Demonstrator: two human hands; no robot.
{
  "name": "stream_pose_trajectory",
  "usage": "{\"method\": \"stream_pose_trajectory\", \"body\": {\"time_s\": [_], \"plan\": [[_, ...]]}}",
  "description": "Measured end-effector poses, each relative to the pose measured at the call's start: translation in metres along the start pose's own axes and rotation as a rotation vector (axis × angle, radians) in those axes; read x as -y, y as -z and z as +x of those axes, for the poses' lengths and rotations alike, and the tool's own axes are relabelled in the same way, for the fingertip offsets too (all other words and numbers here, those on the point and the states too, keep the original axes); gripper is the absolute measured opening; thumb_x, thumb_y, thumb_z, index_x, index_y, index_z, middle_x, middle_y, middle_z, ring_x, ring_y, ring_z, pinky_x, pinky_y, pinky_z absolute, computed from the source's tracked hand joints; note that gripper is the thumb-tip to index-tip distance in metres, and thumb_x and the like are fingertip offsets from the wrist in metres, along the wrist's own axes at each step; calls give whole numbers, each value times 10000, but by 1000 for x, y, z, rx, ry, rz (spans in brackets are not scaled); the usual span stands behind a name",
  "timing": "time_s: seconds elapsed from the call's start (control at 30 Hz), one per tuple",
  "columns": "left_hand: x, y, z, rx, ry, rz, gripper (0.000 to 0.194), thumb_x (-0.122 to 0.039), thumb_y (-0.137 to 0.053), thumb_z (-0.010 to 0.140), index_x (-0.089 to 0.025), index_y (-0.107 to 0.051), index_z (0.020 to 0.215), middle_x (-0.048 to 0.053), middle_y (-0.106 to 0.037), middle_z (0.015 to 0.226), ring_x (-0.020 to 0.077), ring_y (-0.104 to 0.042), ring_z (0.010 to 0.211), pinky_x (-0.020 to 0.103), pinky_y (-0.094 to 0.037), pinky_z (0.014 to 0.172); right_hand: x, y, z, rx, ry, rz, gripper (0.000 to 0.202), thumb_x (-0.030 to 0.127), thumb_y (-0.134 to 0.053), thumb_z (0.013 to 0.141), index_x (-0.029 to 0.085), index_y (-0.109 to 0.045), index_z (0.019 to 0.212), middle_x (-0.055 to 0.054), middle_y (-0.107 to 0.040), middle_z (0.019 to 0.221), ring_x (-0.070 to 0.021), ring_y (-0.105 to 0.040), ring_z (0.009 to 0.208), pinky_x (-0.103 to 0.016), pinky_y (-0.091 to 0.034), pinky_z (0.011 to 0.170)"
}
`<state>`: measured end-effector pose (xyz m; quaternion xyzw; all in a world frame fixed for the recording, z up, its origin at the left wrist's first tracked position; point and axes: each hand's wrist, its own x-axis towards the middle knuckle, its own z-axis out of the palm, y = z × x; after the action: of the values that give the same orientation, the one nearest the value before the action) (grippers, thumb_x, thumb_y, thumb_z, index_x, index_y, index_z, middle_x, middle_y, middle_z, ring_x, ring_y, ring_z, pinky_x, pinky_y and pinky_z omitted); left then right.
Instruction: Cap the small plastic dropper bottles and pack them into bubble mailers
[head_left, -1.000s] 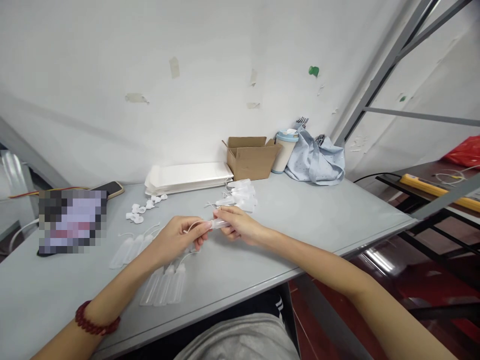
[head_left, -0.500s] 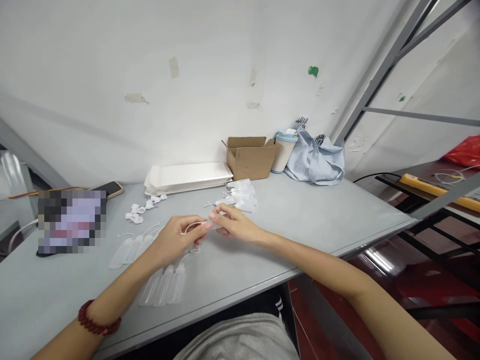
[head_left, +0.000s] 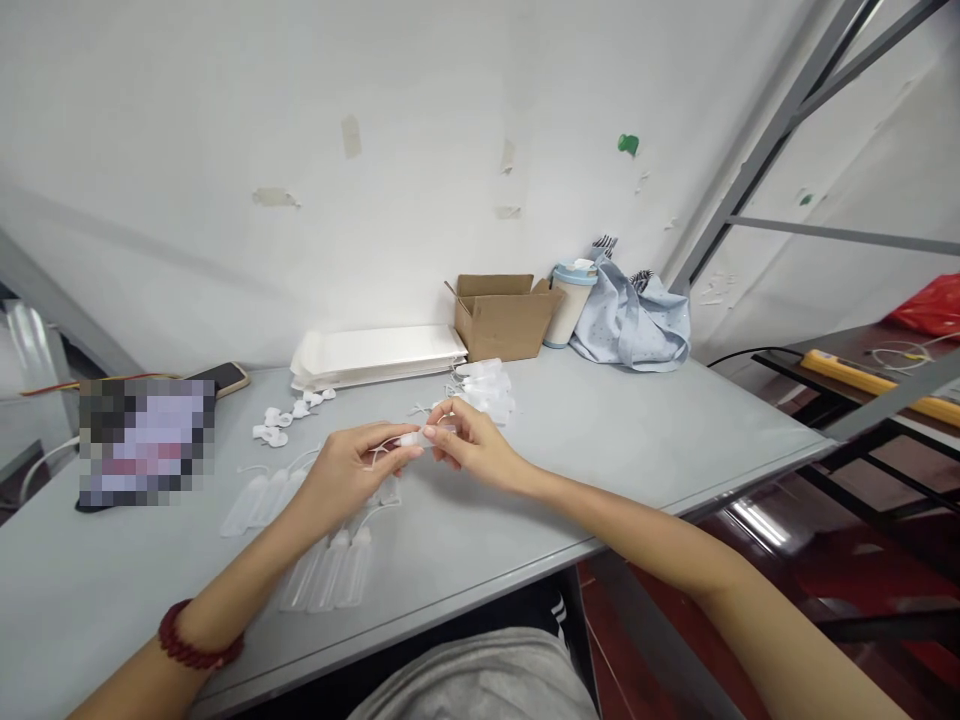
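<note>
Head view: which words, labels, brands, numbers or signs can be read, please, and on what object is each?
No readable text anywhere.
Pixelated item: blurred out, unreadable.
Cup: any print is too small to read.
Held tube: no text can be made out.

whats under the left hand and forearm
Clear plastic tubes show on both sides of the left forearm, and more clear plastic peeks out below the left hand. Whatever lies directly beneath is covered, so their number can't be told.
</note>
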<state>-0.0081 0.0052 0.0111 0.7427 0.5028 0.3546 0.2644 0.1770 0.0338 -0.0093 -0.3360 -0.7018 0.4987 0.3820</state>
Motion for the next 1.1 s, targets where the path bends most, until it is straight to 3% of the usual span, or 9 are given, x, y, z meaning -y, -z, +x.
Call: {"method": "stream_pose_trajectory", "body": {"time_s": [0.13,0.23,0.4,0.47,0.57,0.73,0.83,0.97,1.1], "plan": [[1,6,2,144,137,-135,460,-547,-482,842,-172,-655,637,23,-651,592,153,-603,533,257,-483,561,1,-1,-1,8,67,-17,217,397,-539,873,200,-468,929,51,-536,634,-72,-427,489,-195,-339,481],[-1,6,1,146,122,-96,485,-544,-449,857,-178,-599,574,7,-595,510,145,-571,502,240,-453,524,2,-2,-2,9,78,0,202,393,-532,880,209,-456,917,72,-482,574,-75,-411,496,-187,-322,484],[-6,-2,-2,13,-78,63,384,-456,-475,847,-192,-585,590,-11,-587,543,118,-511,503,212,-410,512,6,2,0,100,-219,287,293,486,-540,859,246,-375,889,124,-377,472,-63,-295,385,-172,-229,403],[-6,-3,-3,-18,-123,101,359,-446,-491,841,-194,-596,607,-12,-594,563,117,-503,520,209,-407,523,6,3,2,114,-263,315,326,514,-553,842,246,-370,880,118,-398,482,-66,-302,386,-174,-236,399],[-4,-1,-1,-19,-51,85,388,-465,-475,856,-191,-588,605,-19,-569,537,113,-484,499,210,-398,504,4,4,2,65,-143,182,307,498,-551,847,235,-404,907,72,-501,559,-88,-395,443,-200,-323,442],[3,7,4,104,133,-163,470,-541,-461,851,-184,-569,566,3,-553,490,147,-541,519,254,-466,555,-2,2,0,-54,312,-346,188,344,-536,886,198,-557,1003,-55,-587,841,-149,-510,694,-294,-424,675],[2,8,4,139,128,-229,453,-535,-478,844,-187,-554,564,-2,-549,494,145,-537,509,258,-470,551,-2,1,-1,-52,399,-402,171,288,-507,896,190,-599,1001,-74,-589,871,-168,-516,738,-311,-421,716],[-2,7,0,32,21,-18,410,-470,-512,839,-192,-542,539,-27,-538,500,116,-494,496,219,-415,512,3,0,-2,-51,157,-153,195,341,-509,897,177,-615,879,4,-520,675,-115,-450,589,-251,-381,578],[2,3,-4,-76,-126,124,272,-403,-564,830,-191,-630,672,-25,-606,584,112,-518,531,213,-408,528,8,3,-1,80,-177,299,344,419,-593,833,178,-458,626,59,-370,570,-57,-289,444,-213,-290,423]]}}
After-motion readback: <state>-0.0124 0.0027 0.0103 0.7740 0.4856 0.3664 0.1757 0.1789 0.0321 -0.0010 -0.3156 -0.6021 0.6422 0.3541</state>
